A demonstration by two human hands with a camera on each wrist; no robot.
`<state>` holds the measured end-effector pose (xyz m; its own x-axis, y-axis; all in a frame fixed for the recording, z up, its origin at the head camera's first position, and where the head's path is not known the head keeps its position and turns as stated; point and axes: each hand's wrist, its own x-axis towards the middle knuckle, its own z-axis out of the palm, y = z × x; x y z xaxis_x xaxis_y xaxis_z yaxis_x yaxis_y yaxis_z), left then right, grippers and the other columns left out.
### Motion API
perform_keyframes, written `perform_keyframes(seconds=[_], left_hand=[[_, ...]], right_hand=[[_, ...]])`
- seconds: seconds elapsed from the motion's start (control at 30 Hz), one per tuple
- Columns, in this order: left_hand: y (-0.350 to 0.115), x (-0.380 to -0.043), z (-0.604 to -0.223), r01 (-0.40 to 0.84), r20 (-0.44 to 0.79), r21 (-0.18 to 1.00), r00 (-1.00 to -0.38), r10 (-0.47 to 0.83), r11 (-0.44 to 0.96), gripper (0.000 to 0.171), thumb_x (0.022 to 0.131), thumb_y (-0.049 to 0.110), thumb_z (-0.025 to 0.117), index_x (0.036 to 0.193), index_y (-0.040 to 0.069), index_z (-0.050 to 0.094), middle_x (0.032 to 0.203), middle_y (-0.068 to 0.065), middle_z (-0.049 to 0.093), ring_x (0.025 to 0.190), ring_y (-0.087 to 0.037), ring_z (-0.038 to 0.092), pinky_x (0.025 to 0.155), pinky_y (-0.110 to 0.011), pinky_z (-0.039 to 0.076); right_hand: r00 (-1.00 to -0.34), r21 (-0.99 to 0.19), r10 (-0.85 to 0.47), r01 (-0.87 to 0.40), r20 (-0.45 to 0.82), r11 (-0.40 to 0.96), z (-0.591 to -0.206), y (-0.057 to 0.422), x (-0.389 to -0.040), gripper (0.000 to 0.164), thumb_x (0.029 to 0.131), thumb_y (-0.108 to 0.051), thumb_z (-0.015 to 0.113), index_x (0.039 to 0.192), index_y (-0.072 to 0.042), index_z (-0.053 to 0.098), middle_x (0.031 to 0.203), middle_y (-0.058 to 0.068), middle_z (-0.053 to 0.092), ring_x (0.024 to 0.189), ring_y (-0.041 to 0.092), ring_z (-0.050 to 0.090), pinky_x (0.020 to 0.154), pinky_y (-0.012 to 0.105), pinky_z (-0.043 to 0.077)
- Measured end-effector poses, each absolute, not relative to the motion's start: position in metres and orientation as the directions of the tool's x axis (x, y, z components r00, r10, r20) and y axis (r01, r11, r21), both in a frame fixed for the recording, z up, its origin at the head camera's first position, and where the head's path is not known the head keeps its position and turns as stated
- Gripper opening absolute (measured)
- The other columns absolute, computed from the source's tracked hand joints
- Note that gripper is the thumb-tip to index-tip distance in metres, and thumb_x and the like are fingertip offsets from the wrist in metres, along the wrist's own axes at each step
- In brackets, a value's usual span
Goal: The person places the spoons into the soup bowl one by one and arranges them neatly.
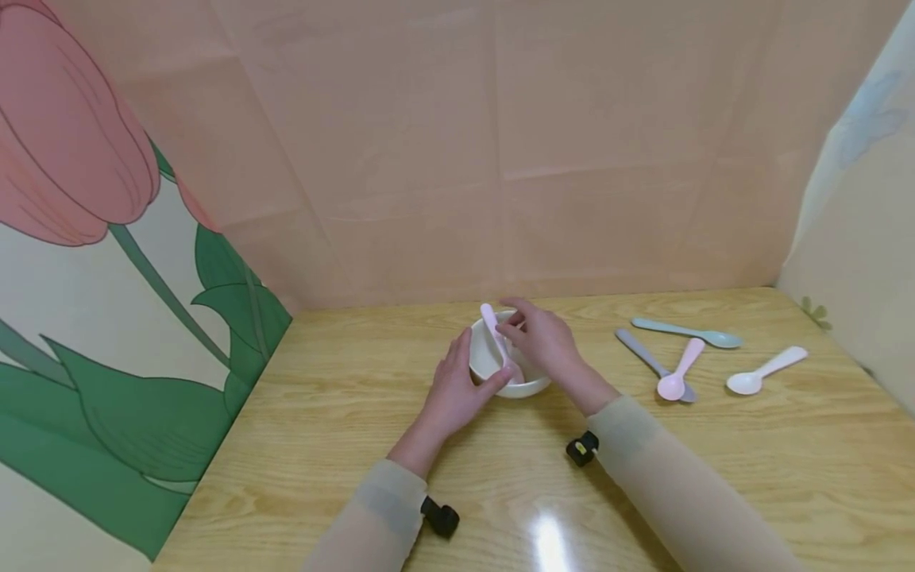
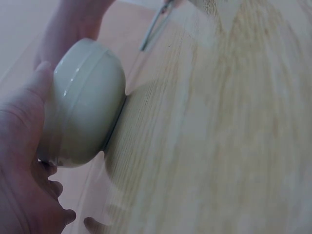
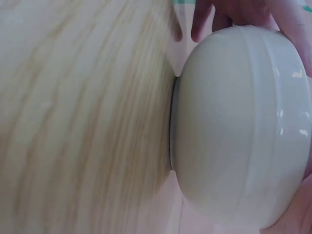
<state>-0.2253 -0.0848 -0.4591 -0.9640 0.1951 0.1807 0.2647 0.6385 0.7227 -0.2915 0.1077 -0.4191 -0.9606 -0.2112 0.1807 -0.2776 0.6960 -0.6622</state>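
A white bowl [image 1: 529, 389] stands on the wooden table. My left hand [image 1: 457, 391] grips its left side, the thumb along the near rim and the fingers round the far side. A pale pink spoon [image 1: 490, 319] leans inside the bowl, its handle rising past the rim at the far left. Over the right part of the bowl is my right hand [image 1: 546, 338], thumb and forefinger apart, a fingertip close beside the spoon handle. Whether it touches the handle I cannot tell. In the right wrist view the bowl [image 3: 229, 126] hides most of the right hand.
To the right lie a light blue spoon [image 1: 686, 330], a grey spoon [image 1: 638, 349] partly under a pink spoon [image 1: 672, 387], and a white spoon [image 1: 747, 383]. A pinkish backdrop [image 1: 429, 159] rises behind the table [image 1: 322, 445], with a flower-print sheet [image 1: 143, 357] at the left.
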Motion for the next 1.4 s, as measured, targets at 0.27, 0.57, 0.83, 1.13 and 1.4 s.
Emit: perform_keyframes(seconds=[0.27, 0.57, 0.83, 1.13, 1.4], left_hand=[[-0.083, -0.225, -0.459, 0.239, 0.161, 0.717, -0.971, 0.178, 0.655, 0.107, 0.102, 0.069, 0.069, 0.178, 0.013, 0.018, 0.180, -0.011, 0.027, 0.158, -0.038, 0.037, 0.128, -0.062, 0.029], [-0.084, -0.226, -0.458, 0.216, 0.139, 0.721, -0.976, 0.168, 0.658, 0.109, 0.101, 0.072, 0.068, 0.178, 0.015, 0.017, 0.181, -0.011, 0.026, 0.160, -0.040, 0.035, 0.127, -0.063, 0.031], [-0.084, -0.225, -0.457, 0.215, 0.137, 0.721, -0.976, 0.168, 0.659, 0.109, 0.101, 0.070, 0.070, 0.178, 0.014, 0.017, 0.181, -0.011, 0.026, 0.160, -0.041, 0.034, 0.126, -0.062, 0.032], [-0.084, -0.225, -0.458, 0.227, 0.152, 0.724, -0.974, 0.170, 0.652, 0.108, 0.101, 0.069, 0.070, 0.177, 0.012, 0.019, 0.179, -0.012, 0.029, 0.158, -0.041, 0.036, 0.126, -0.062, 0.033], [-0.085, -0.226, -0.459, 0.225, 0.150, 0.717, -0.974, 0.168, 0.660, 0.109, 0.100, 0.069, 0.071, 0.178, 0.013, 0.018, 0.180, -0.012, 0.028, 0.160, -0.041, 0.034, 0.128, -0.060, 0.030]], right_hand=[[-0.945, -0.716, -0.209, -0.326, 0.251, 0.617, -0.414, 0.119, -0.286, 0.053, 0.110, -0.024, 0.074, 0.158, -0.008, 0.058, 0.120, 0.013, 0.077, 0.107, 0.033, 0.074, 0.091, 0.051, 0.060], [-0.946, -0.741, -0.173, -0.322, 0.273, 0.589, -0.407, 0.132, -0.279, 0.056, 0.109, -0.025, 0.074, 0.160, -0.009, 0.057, 0.122, 0.012, 0.074, 0.111, 0.033, 0.072, 0.093, 0.050, 0.060], [-0.949, -0.751, -0.163, -0.315, 0.271, 0.580, -0.404, 0.147, -0.274, 0.058, 0.110, -0.027, 0.074, 0.161, -0.008, 0.055, 0.124, 0.014, 0.074, 0.112, 0.033, 0.071, 0.094, 0.050, 0.059], [-0.946, -0.753, -0.142, -0.318, 0.291, 0.576, -0.401, 0.159, -0.272, 0.059, 0.109, -0.030, 0.074, 0.160, -0.005, 0.056, 0.123, 0.014, 0.076, 0.110, 0.032, 0.072, 0.090, 0.044, 0.057], [-0.948, -0.751, -0.139, -0.312, 0.287, 0.582, -0.395, 0.173, -0.266, 0.061, 0.111, -0.031, 0.072, 0.163, -0.006, 0.054, 0.125, 0.015, 0.075, 0.113, 0.034, 0.071, 0.093, 0.049, 0.057]])
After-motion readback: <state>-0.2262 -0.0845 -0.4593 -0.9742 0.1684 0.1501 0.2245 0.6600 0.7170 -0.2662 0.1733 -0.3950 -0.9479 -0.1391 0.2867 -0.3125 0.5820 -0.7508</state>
